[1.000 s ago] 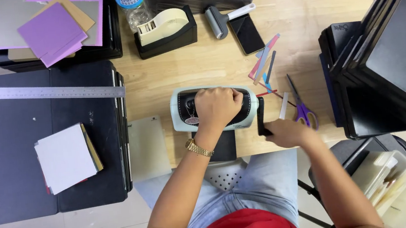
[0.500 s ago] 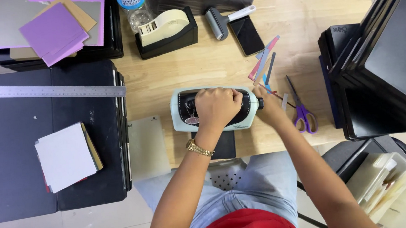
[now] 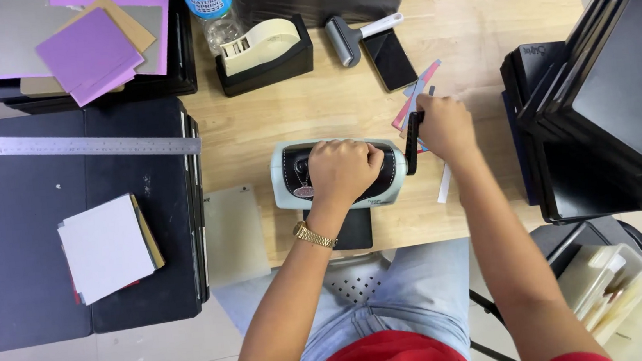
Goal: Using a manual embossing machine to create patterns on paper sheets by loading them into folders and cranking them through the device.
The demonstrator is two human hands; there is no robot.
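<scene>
Machine (image 3: 289, 177) mid-table, pale green with a dark top, its long axis running left to right in front of us. Our left hand (image 3: 343, 169) sits on top of it, fingers curled and clamped over the handle, holding it down. At the machine's right end stands the black crank (image 3: 411, 142), and our right hand (image 3: 445, 125) is wrapped tight around it, just right of the body and a little farther from us. So the crank lies on the right side, the right hand's job alone. A dark plate (image 3: 353, 232) pokes out of the near side of the machine. Pink and blue paper strips (image 3: 425, 84) lie beyond the right hand. Farther still, a roller (image 3: 358, 34), a phone (image 3: 390, 60) and a tape dispenser (image 3: 262, 53). Left, a ruler (image 3: 90, 145) on a black mat (image 3: 39, 263).
</scene>
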